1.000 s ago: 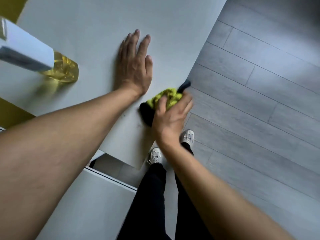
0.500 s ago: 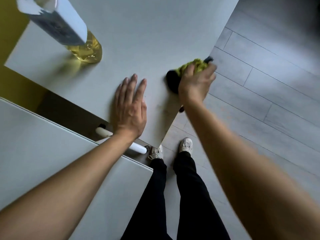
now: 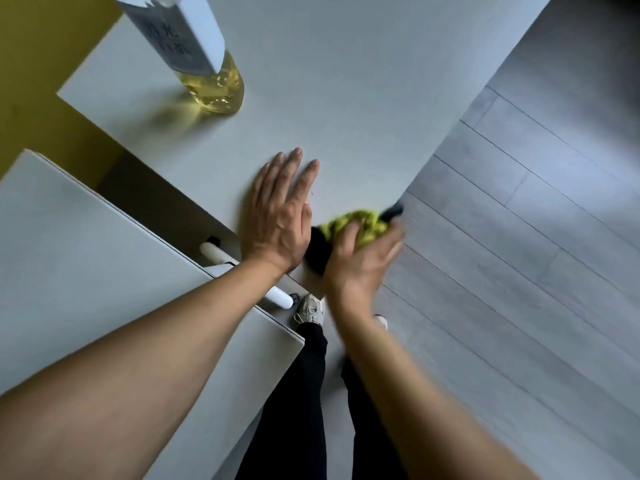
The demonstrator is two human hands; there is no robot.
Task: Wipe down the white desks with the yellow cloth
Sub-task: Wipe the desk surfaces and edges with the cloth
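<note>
There, my right hand [image 3: 360, 265] gripped the cloth [image 3: 356, 225] at the desk [image 3: 346, 98] corner; left hand [image 3: 277, 223] lay flat beside it.

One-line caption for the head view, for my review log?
Right hand wipes the white desk corner with a yellow cloth; left hand lies flat beside it.

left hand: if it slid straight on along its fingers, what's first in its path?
Looks free. The left hand lies flat on the desk, fingers pointing up-right over bare top; the bottle stands off to the left of that line.
</note>
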